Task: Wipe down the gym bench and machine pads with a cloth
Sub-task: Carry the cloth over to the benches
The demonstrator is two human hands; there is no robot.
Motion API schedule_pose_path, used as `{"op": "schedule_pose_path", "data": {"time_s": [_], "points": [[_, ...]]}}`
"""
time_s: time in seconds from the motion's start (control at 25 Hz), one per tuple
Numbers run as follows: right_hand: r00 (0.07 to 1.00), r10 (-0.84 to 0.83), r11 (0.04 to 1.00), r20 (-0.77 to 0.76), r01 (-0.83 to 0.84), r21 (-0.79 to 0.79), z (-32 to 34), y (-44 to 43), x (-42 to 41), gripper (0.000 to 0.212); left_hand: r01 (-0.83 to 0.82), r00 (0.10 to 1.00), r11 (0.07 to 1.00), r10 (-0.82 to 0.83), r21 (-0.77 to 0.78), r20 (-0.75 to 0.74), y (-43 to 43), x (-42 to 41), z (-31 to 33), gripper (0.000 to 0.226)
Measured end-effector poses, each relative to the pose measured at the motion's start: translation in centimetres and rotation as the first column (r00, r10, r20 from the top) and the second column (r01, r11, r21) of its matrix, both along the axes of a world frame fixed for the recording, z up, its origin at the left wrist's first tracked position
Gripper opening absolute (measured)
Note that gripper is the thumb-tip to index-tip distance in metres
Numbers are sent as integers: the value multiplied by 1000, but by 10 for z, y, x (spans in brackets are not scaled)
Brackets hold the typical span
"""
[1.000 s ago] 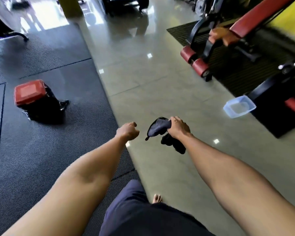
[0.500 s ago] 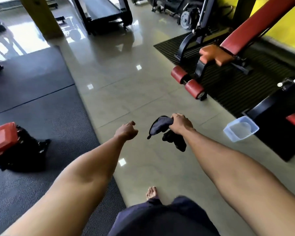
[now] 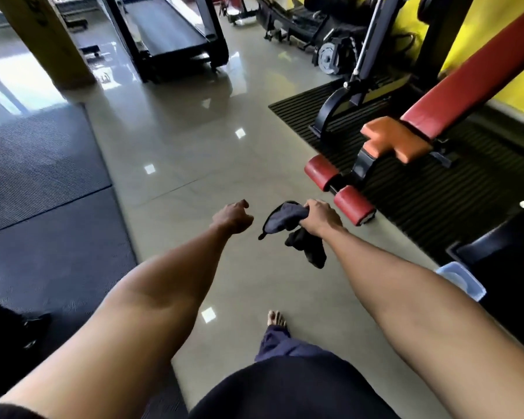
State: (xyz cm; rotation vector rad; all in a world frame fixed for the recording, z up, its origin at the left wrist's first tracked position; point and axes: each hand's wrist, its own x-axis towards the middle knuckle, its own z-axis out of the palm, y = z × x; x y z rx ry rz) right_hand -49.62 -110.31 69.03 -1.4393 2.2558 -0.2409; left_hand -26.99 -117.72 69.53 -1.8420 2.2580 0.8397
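The red bench (image 3: 472,86) stands ahead on the right, roller pads (image 3: 350,204) nearest. Nothing touches it, so all the wiping seems left to do. The left hand (image 3: 232,217) is clenched and empty. The right hand (image 3: 321,217) grasps the dark cloth (image 3: 288,219) in the air near the rollers.

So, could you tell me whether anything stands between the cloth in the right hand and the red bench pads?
Nothing visible does: the right hand grips the cloth just short of the red roller pads, with only bare floor between.
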Motion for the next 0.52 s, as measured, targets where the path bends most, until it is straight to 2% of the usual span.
{"op": "schedule_pose_path", "data": {"time_s": [0.32, 0.52], "points": [[999, 36, 999, 2, -36, 4, 27, -243, -42, 30, -31, 999, 1000, 31, 7, 17, -231, -34, 17, 50], [997, -78, 997, 29, 78, -15, 17, -383, -70, 29, 26, 999, 999, -26, -21, 18, -392, -52, 9, 50]]}}
